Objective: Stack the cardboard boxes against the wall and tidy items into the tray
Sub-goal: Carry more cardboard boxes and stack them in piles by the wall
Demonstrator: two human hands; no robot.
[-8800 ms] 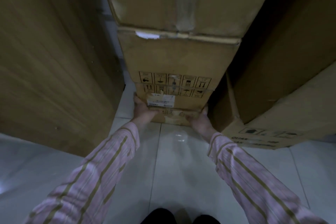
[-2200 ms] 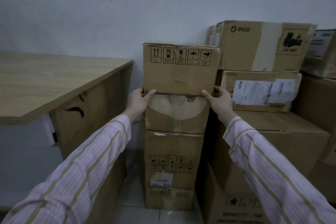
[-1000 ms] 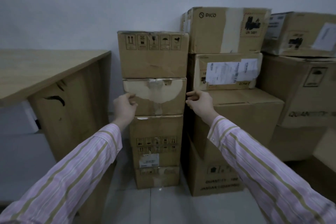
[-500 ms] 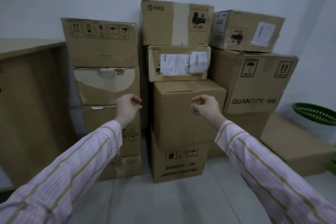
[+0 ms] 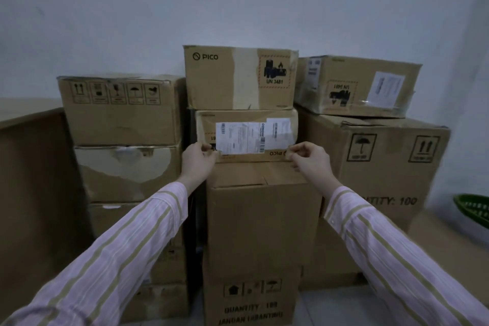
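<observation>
Because the labelled box [image 5: 247, 136] sat mid-frame in the centre stack, under the PICO box [image 5: 239, 78] and on a taller carton [image 5: 264, 219], its long axis ran across the frame, with one lower corner before each hand. The left hand [image 5: 197, 163] was at its lower-left corner and the right hand [image 5: 311, 160] at its lower-right, about equally near, fingers curled and pinched together; whether either gripped cardboard could not be told. At the right edge, the green tray [image 5: 473, 210] was cut off. The box's rear and the wall contact were hidden.
</observation>
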